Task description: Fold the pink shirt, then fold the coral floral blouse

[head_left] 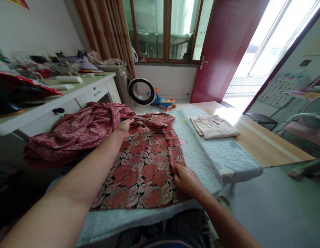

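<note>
Head view showed a floral garment [141, 165], black with red-orange roses, spread flat on a pale quilted pad [201, 155] that covered the near end of a wooden bench [263, 141]. Its far end was bunched up, and its right edge was folded inward in a narrow strip. The left hand [123, 128] lay on the garment's far left corner, fingers [129, 121] curled shut on the gathered cloth there. The right hand [187, 181] rested on the near right edge, fingers [178, 168] bent and pinching the folded strip against the pad. Both forearms reached in from the bottom of the frame, the left one long and bare across the lower left. Just left of the garment and touching its bunched end, a heap of red patterned cloth [77, 134] hung over the bench's left side. Farther along the pad, well apart from the hands, sat a folded beige garment [213, 126]. Beyond the heap stood a white desk [79, 93] with drawers, its top crowded with small things too cluttered to tell apart. On the floor by the far wall lay a round black-rimmed object [141, 91] beside a blue and orange toy [163, 101]. Striped curtains [105, 27] hung by a window, and a dark red door [227, 44] stood open onto bright daylight at the right.
</note>
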The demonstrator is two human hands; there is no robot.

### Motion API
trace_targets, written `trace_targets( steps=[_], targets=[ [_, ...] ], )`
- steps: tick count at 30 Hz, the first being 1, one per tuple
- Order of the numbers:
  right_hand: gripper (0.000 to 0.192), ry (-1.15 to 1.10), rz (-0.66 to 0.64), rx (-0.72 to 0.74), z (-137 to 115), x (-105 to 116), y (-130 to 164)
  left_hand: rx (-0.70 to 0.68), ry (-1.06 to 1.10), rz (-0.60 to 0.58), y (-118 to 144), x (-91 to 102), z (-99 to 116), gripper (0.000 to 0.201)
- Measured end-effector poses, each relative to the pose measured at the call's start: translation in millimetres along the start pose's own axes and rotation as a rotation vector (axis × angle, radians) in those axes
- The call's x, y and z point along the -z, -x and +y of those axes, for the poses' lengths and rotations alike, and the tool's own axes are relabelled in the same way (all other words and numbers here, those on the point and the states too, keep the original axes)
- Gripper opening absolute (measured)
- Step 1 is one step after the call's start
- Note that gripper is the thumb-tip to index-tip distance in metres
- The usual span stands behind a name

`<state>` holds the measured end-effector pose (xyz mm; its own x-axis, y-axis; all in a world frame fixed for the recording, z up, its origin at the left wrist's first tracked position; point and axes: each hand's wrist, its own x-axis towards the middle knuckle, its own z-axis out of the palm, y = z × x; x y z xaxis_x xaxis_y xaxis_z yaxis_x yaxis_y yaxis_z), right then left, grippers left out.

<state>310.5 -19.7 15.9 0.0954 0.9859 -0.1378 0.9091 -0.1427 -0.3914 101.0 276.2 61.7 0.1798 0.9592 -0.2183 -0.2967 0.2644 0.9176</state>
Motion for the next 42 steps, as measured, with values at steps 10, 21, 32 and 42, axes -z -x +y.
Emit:
trace_targets(
  steps=[10, 21, 32, 42],
  targets=[
    [0.014, -0.122, 0.133, 0.079, -2, -8, -4, -0.064, 0.107, -0.062, 0, 20.1, 18, 0.025],
    [0.025, -0.328, -0.08, 0.182, 25, 18, -7, -0.429, -0.776, 0.272, 23, -2.3, -38, 0.043],
    [0.016, -0.209, 0.004, 0.219, 29, -3, 14, 0.121, -0.485, -0.284, 30, -90.1, -122, 0.025],
    [0.008, -0.061, 0.035, 0.185, 8, -15, 25, 0.133, -0.319, -0.222, 14, -119.6, -129, 0.038]
  ],
)
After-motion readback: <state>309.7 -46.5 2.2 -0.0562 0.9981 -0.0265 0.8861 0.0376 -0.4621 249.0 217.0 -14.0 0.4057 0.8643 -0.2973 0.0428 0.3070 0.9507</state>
